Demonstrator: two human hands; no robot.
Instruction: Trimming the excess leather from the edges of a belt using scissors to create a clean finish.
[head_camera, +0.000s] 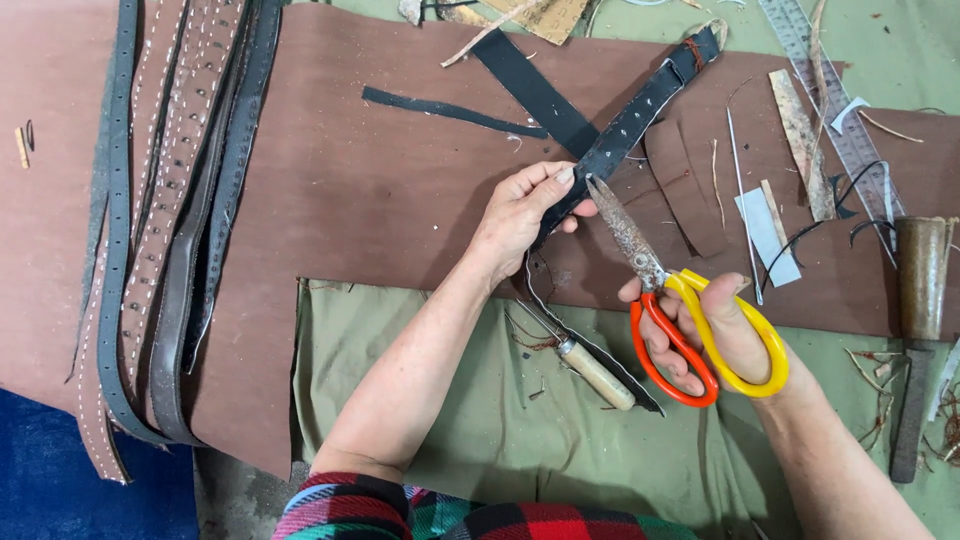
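My left hand pinches the near end of a dark leather strap with punched holes and a buckle at its far end; the strap runs up and to the right over a brown leather sheet. My right hand holds scissors with one orange and one yellow handle loop. Their rusty blades point up-left, tips almost touching the strap next to my left thumb. A thin trimmed sliver hangs down from the strap's near end.
Several stitched belts lie stacked at the left. A wooden-handled awl rests on the green cloth below my hands. A clear ruler, a dark-handled tool, black strips and leather scraps lie at the right and top.
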